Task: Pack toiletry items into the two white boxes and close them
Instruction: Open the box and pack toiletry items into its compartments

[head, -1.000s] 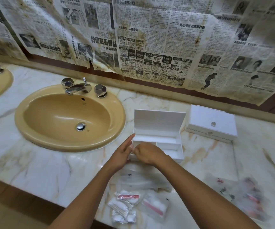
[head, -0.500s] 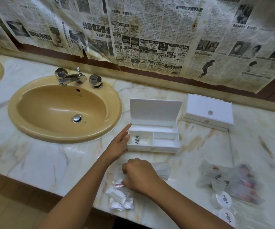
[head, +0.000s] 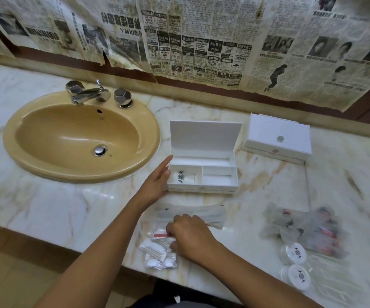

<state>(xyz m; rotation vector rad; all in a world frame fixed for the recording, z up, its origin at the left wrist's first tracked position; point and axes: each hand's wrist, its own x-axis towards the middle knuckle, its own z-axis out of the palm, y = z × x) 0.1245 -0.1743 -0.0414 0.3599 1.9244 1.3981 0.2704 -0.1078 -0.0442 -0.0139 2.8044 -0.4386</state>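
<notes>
Head view looks down on a marble table (head: 46, 210) with a tan sink (head: 81, 134) far to the left of both hands. Next comes the left hand (head: 157, 181), fingers straight and together, resting flat against the left wall of the open white box (head: 203, 174). That box sits just right of this hand, lid upright, with a small printed packet (head: 183, 175) in its left compartment; the other compartments show only white. Nearer the person, the right hand (head: 190, 235) has its fingers curled down onto a cluster of small clear packets (head: 157, 254) at the table's front edge, pinching one with a red strip (head: 160, 235). Long clear sachets (head: 202, 213) lie just beyond that hand's knuckles. Well to the right of the hands, the second white box (head: 278, 137) stands shut near the wall, and a blurred heap of wrapped toiletries (head: 304, 227) lies in front of it, with two round lidded pots (head: 293, 254) beside the heap.
</notes>
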